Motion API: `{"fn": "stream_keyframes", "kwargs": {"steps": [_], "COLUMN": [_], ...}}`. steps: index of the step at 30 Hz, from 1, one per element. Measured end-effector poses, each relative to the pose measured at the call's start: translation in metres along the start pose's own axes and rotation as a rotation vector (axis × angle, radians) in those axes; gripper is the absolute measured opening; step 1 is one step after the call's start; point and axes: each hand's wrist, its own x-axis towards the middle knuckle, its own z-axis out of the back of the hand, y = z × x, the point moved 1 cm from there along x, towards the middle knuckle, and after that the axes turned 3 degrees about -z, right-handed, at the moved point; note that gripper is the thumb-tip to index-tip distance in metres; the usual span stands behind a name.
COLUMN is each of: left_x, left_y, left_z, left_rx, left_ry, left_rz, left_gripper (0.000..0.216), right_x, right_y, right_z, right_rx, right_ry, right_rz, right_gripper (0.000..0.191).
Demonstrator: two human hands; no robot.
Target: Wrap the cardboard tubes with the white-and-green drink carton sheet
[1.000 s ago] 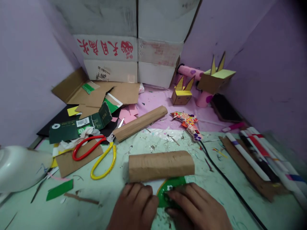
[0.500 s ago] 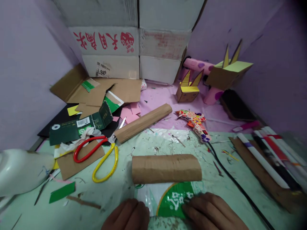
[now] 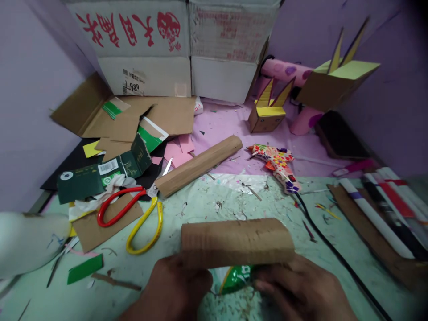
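A curled sheet of brown cardboard [image 3: 237,243] lies crosswise at the front of the table. Its near part shows a green and white printed face [image 3: 236,276], bent upward. My left hand [image 3: 179,285] is closed on its left end, thumb and fingers pinching the near edge. At the other end my right hand [image 3: 294,283] grips it the same way, fingertips partly tucked under the curl. Beyond it rests a brown cardboard tube [image 3: 200,165]. Left of the tube are scissors [image 3: 143,209] with one red and one yellow handle.
A flower-patterned glue gun [image 3: 274,162] lies to the right, its black cord [image 3: 331,243] running to the front edge. Markers [image 3: 377,218] line the right side. Cardboard scraps [image 3: 130,118] pile at the back left, before a white carton [image 3: 147,76]. A small eared box [image 3: 267,118] stands behind.
Both hands have risen and moved forward, lifting the near edge of the cardboard, so less of the green print shows. The view has tilted down a little.
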Motion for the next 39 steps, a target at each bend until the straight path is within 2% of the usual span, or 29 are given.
{"fn": "stream_keyframes", "kwargs": {"steps": [3,6,11,16,21,23,27,33,35,37,39], "left_x": [-0.002,-0.006,-0.011,-0.010,-0.008,-0.008,-0.007,0.002,0.008,0.011,0.010], "left_y": [-0.001,-0.006,-0.014,-0.020,-0.027,-0.029,-0.031,-0.025,-0.020,-0.015,-0.013], "left_z": [0.001,0.000,-0.002,-0.004,0.001,0.002,-0.007,-0.017,-0.015,-0.013,-0.015], "left_rx": [-0.014,-0.038,0.019,0.108,0.161,0.161,0.169,0.194,0.156,0.123,0.126], "left_ry": [-0.023,-0.083,-0.127,-0.137,-0.127,-0.103,-0.132,-0.152,-0.094,0.071,0.249], "left_rz": [0.052,0.074,0.037,-0.025,-0.075,-0.073,0.006,0.078,0.113,0.143,0.202], "left_gripper": [0.019,0.018,0.017,0.025,0.031,0.033,0.034,0.016,0.015,0.016,0.015], "right_x": [0.001,-0.004,-0.006,-0.002,-0.007,-0.008,-0.008,-0.004,-0.001,0.002,0.004], "right_y": [0.003,0.008,0.021,0.025,0.026,0.028,0.030,0.022,0.018,0.014,0.013], "right_z": [0.001,-0.001,-0.013,-0.022,-0.021,-0.022,-0.025,-0.031,-0.032,-0.031,-0.027], "right_rx": [0.026,-0.063,-0.168,-0.139,-0.136,-0.159,-0.225,-0.315,-0.270,-0.231,-0.207], "right_ry": [0.035,-0.053,-0.211,-0.225,-0.307,-0.300,-0.286,-0.222,-0.155,-0.075,-0.006], "right_rz": [-0.028,0.023,0.169,0.257,0.310,0.301,0.222,0.150,0.099,0.058,0.042], "right_gripper": [0.017,0.015,0.025,0.028,0.032,0.033,0.043,0.040,0.030,0.019,0.017]}}
